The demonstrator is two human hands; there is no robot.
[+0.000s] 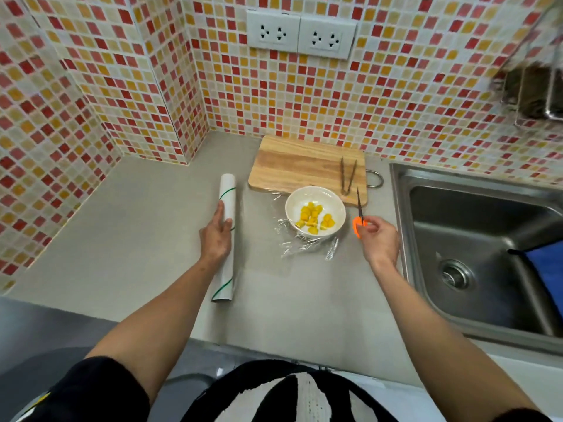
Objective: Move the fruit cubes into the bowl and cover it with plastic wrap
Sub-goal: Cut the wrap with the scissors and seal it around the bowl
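Observation:
A white bowl (315, 210) stands on the grey counter just in front of the wooden cutting board (298, 166). Several yellow fruit cubes (315, 220) lie inside it. Clear plastic wrap (304, 246) lies over the bowl and bunches on the counter around its near side. A white roll of plastic wrap (227, 196) with green lines lies to the left, and my left hand (217, 236) rests on its middle, fingers curled over it. My right hand (379, 239) holds orange-handled scissors (359, 222) right of the bowl, blades pointing away from me.
Thin metal tongs (347, 176) lie on the right part of the cutting board. A steel sink (475, 248) sits at the right with a blue item (545, 266) inside. Tiled walls close the counter at the back and left, with two sockets (300, 33) above.

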